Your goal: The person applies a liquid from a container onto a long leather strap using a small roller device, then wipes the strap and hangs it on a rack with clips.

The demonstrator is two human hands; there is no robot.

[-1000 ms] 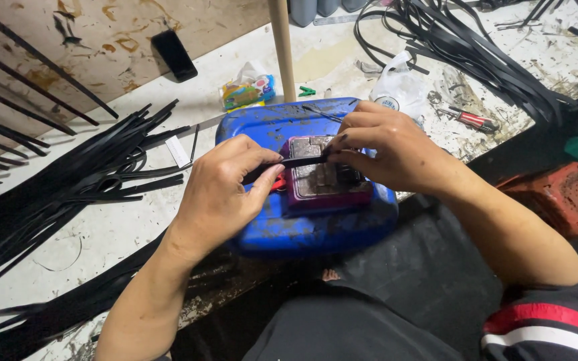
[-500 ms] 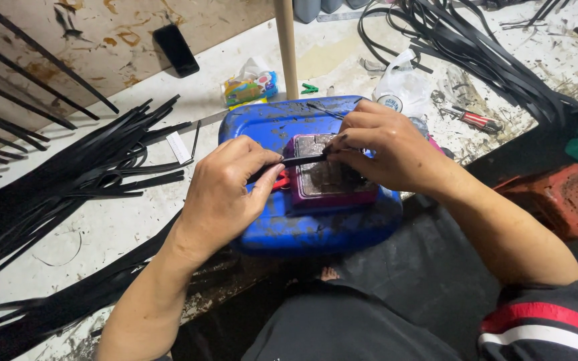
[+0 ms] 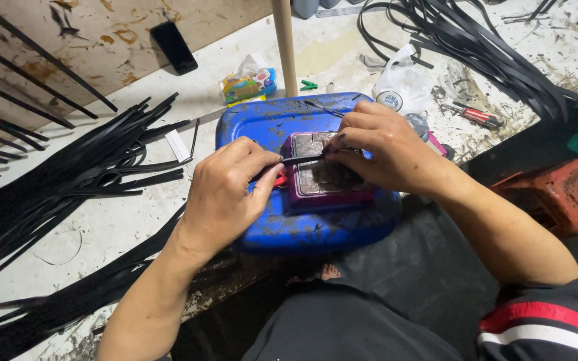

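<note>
My left hand (image 3: 225,194) and my right hand (image 3: 379,150) pinch the two ends of a thin black strip (image 3: 300,159), stretched level between them. The strip lies just over a purple block with a grey, worn top (image 3: 322,177). That block rests on a blue plastic stool (image 3: 302,227) in front of my knees. A small red piece (image 3: 279,179) shows under my left thumb, beside the block. What the fingertips hide of the strip cannot be seen.
Several long black strips (image 3: 61,180) fan out on the floor at left, and another bundle (image 3: 490,53) lies at top right. A wooden pole (image 3: 284,47), a black phone (image 3: 174,47), a snack packet (image 3: 249,83), a white bag (image 3: 403,83), a red-handled tool (image 3: 479,117) and an orange stool (image 3: 563,194) surround the blue one.
Both hands stay on the strip over the block; they have shifted only slightly, and the camera has tilted a little.
</note>
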